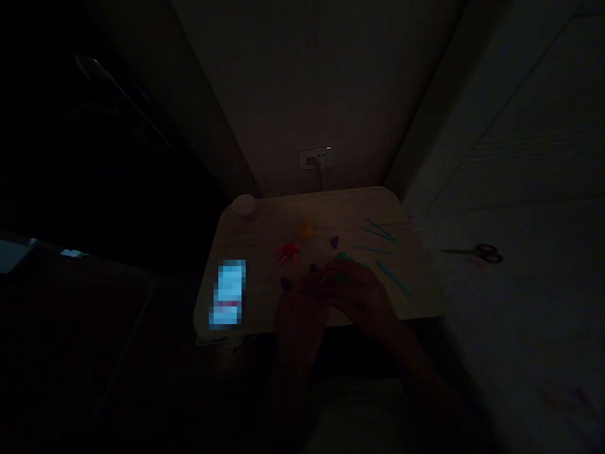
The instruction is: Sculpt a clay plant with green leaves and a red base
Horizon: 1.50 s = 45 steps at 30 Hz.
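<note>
The scene is very dark. My left hand [302, 309] and my right hand [357, 290] meet over the near middle of a small wooden table [265, 315], fingers bent together. Whatever lies between the fingertips is too dark to make out. A green piece [345, 256] shows just beyond my right hand, partly covered by it. Close to my left fingers sit a dark purple lump [286, 283] and a small dark blue lump [312, 268]. Farther back are a red and pink piece with several thin legs [289, 252], an orange cone-like piece [306, 228] and a purple lump [334, 241].
Several thin blue sticks or tools [393, 277] lie on the table's right side. A lit phone [229, 293] is at the left, a pale cup or tub [244, 205] at the back left. Scissors [477, 252] lie beyond the right edge. A wall socket [312, 159] holds a plug.
</note>
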Available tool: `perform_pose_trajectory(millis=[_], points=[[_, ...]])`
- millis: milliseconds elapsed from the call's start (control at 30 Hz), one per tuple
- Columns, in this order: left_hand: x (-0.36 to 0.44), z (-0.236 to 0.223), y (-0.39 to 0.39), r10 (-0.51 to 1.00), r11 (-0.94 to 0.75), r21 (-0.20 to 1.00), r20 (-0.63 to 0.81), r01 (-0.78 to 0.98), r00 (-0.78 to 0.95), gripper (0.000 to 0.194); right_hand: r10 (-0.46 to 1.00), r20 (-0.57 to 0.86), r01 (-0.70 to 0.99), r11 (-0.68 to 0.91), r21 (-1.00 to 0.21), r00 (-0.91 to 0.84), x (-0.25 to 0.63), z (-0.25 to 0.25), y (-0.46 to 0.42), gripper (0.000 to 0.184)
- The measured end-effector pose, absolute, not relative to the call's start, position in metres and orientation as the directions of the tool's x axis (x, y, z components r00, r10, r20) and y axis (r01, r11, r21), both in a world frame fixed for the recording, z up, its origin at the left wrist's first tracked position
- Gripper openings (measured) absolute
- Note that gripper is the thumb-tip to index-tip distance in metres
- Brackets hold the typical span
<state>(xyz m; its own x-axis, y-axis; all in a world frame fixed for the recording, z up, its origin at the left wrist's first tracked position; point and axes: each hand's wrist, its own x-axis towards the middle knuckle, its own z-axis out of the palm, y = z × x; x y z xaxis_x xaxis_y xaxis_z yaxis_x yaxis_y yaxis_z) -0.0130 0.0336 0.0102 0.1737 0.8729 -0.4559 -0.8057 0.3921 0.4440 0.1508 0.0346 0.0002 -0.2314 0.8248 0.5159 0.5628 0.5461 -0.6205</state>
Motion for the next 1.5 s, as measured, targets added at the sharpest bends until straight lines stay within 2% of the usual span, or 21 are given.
perform_pose_trajectory(millis=[167,233,300,333,367,433,500,600,700,800,900,1000,1100,1200,1267,1500], points=[[-0.023,-0.001,0.037,0.907,0.204,0.557,-0.416,-0.805,-0.058,0.015,0.852,0.511,0.577,0.475,-0.665,-0.114,0.151,0.005,0.037,0.014],[-0.031,-0.004,0.04,0.921,0.073,0.681,-0.327,-0.729,-0.213,0.012,0.854,0.513,0.584,0.462,-0.667,-0.089,0.151,0.006,0.038,0.013],[-0.038,-0.004,0.045,0.917,-0.077,0.886,-0.117,-0.457,-0.381,0.01,0.854,0.514,0.588,0.456,-0.668,-0.078,0.15,0.004,0.04,0.011],[-0.041,-0.003,0.048,0.909,-0.142,0.959,0.028,-0.245,-0.416,0.008,0.856,0.513,0.587,0.451,-0.672,-0.07,0.15,0.002,0.04,0.011],[-0.043,-0.002,0.051,0.904,-0.185,0.982,0.152,-0.046,-0.399,0.007,0.858,0.51,0.584,0.443,-0.68,-0.058,0.149,0.001,0.041,0.011],[-0.043,0.001,0.059,0.912,-0.263,0.925,0.331,0.275,-0.242,0.01,0.865,0.501,0.575,0.425,-0.699,-0.031,0.147,-0.003,0.042,0.013],[-0.04,0.001,0.067,0.909,-0.362,0.797,0.418,0.483,-0.008,0.016,0.87,0.492,0.564,0.415,-0.714,-0.017,0.146,-0.006,0.043,0.016],[-0.034,-0.005,0.076,0.879,-0.442,0.543,0.419,0.714,0.226,0.027,0.877,0.48,0.548,0.408,-0.73,-0.014,0.146,-0.006,0.044,0.019],[-0.032,-0.014,0.08,0.894,-0.403,0.437,0.375,0.804,0.244,0.027,0.878,0.479,0.546,0.401,-0.736,0.001,0.148,-0.005,0.044,0.018],[-0.032,-0.02,0.081,0.905,-0.385,0.452,0.355,0.805,0.234,0.023,0.884,0.467,0.538,0.386,-0.749,0.016,0.147,-0.004,0.045,0.018],[-0.033,-0.018,0.078,0.913,-0.376,0.593,0.37,0.712,0.174,0.022,0.9,0.433,0.517,0.348,-0.782,0.049,0.145,-0.004,0.045,0.016],[-0.032,-0.015,0.073,0.937,-0.341,0.805,0.331,0.486,0.11,0.025,0.927,0.363,0.471,0.278,-0.837,0.097,0.142,-0.003,0.045,0.009],[-0.03,-0.014,0.065,0.968,-0.251,0.942,0.243,0.222,0.065,0.03,0.944,0.302,0.405,0.226,-0.886,0.134,0.14,-0.001,0.043,0.006],[-0.027,-0.013,0.059,0.983,-0.185,0.983,0.185,-0.005,0.015,0.035,0.943,0.289,0.349,0.22,-0.911,0.161,0.139,0.001,0.042,0.007],[-0.025,-0.011,0.057,0.987,-0.161,0.984,0.163,-0.075,0.011,0.036,0.941,0.297,0.321,0.234,-0.918,0.16,0.138,0.004,0.041,0.008],[-0.027,-0.008,0.055,0.988,-0.144,0.987,0.148,-0.074,0.051,0.034,0.929,0.348,0.29,0.301,-0.908,0.127,0.135,0.01,0.04,0.009]])
